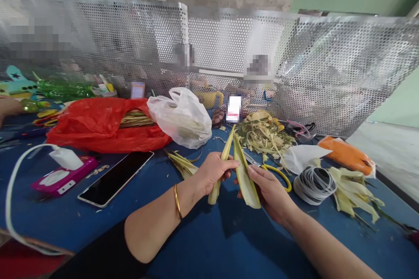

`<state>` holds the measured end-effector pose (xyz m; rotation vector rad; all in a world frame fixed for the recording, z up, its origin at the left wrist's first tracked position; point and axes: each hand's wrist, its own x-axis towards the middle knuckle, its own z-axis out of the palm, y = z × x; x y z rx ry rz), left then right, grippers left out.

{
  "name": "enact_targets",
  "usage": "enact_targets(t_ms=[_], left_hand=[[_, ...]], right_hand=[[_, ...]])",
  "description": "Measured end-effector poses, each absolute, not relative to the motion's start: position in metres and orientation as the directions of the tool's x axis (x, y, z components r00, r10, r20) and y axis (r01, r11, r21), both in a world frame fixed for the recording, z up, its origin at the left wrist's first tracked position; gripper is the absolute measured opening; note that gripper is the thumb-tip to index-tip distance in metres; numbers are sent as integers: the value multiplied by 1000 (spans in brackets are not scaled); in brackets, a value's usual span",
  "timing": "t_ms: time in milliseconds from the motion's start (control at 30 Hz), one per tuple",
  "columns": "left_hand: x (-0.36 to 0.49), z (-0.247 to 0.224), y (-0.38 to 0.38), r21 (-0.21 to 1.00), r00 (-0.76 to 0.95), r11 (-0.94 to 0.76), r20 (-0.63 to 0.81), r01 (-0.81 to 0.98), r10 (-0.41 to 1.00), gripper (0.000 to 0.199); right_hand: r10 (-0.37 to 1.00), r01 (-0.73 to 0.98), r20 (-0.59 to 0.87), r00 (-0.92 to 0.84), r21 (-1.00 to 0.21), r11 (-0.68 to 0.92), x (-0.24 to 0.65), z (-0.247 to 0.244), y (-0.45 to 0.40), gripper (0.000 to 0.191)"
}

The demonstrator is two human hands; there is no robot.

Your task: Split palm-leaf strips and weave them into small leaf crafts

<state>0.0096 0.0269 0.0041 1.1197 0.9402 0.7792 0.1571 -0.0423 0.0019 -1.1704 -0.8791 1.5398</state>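
My left hand [214, 172], with a gold bangle at the wrist, is closed around a narrow pale green corn husk strip [214, 195]. In my right hand [266, 187], a wider curved husk leaf [248, 187] is pinched between thumb and fingers. The pointed upper ends of both pieces come close together, and their lower ends spread apart above the blue table [196, 244]. Scissors with a yellow handle [286, 178] lie just behind my right hand, partly hidden. Beyond my left forearm lie more husk strips [183, 163].
A wire coil [314, 185], loose husks [352, 189] and an orange packet [347, 155] are on the right. Behind stand a husk scrap heap [262, 135], a white bag [183, 117] and a red bag [88, 124]. Leftward lie a phone [116, 178] and a purple power strip [63, 176].
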Motion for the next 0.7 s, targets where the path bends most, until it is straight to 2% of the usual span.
enact_targets(t_ms=[167, 400, 600, 700], left_hand=[[13, 3, 29, 964, 337, 263, -240, -25, 911, 13], [14, 3, 27, 950, 337, 308, -278, -39, 900, 17], [13, 3, 28, 898, 393, 413, -330, -149, 858, 45], [11, 3, 29, 888, 395, 435, -349, -151, 850, 47]], right_hand=[[958, -223, -283, -47, -932, -287, 159, 2, -39, 35], [950, -222, -309, -42, -924, -311, 160, 1, -40, 27], [944, -243, -326, 49, -921, -305, 170, 11, -42, 19], [949, -236, -301, 96, -933, -273, 182, 21, -56, 21]])
